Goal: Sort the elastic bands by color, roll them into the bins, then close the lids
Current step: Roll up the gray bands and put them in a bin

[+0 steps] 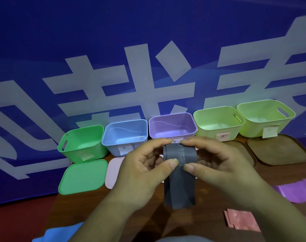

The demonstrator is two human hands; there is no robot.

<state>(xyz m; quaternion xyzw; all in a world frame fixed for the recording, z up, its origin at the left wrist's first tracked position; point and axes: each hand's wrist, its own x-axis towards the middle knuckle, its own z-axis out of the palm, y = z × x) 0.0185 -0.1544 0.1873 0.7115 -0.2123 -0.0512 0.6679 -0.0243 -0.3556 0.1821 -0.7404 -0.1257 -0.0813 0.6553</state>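
A grey elastic band (180, 182) hangs in front of me over the brown table. My left hand (145, 165) pinches its top left edge between thumb and fingers. My right hand (216, 161) pinches the top right edge the same way. Behind them stands a row of open bins: green bin (82, 144), blue bin (125, 135), purple bin (172, 126) and two lime bins (218, 123) (265, 117). Other bands lie on the table: a purple band (295, 191), a pink band (239, 219) and a blue band (61, 233).
Lids lie in front of the bins: a green lid (82, 177), a pink lid (113, 170) partly behind my left hand, and two brown lids (277, 149) (239, 145) at the right. A blue banner with white characters backs the table.
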